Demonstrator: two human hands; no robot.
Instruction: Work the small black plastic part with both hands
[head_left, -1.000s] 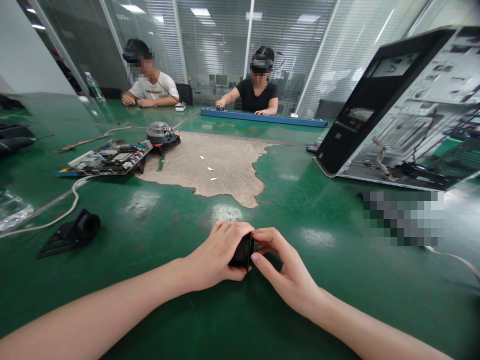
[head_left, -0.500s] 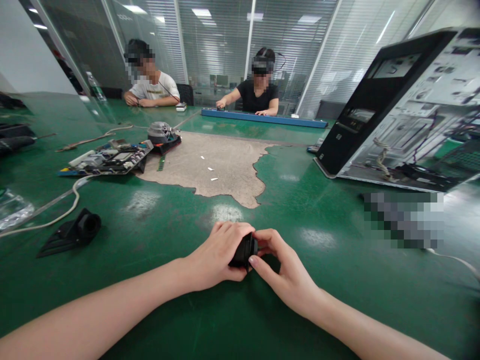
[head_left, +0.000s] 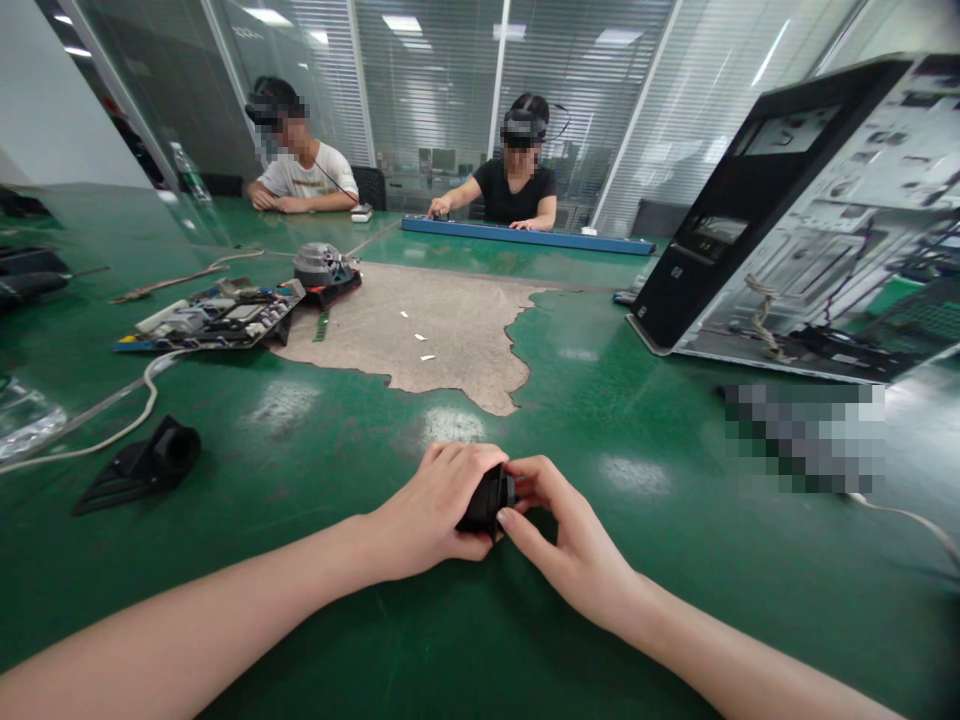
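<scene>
A small black boxy device with a rounded part on its right side sits at the near middle, close to the green tabletop. Wrapped over its top and left side, my left hand is closed on it. The thumb and fingers of my right hand pinch the rounded part from the right. Much of the device is covered by my fingers, so its exact kind cannot be told.
Left of my hands lies a black bracket-like piece with a round ring. Farther back are a circuit board and a fan cooler. An open computer case stands at right. Two people sit across the table, one behind a long blue bar.
Both my hands keep the same hold on the black device, with hardly any movement. Across the table, one person's hand on the blue bar has shifted slightly left.
</scene>
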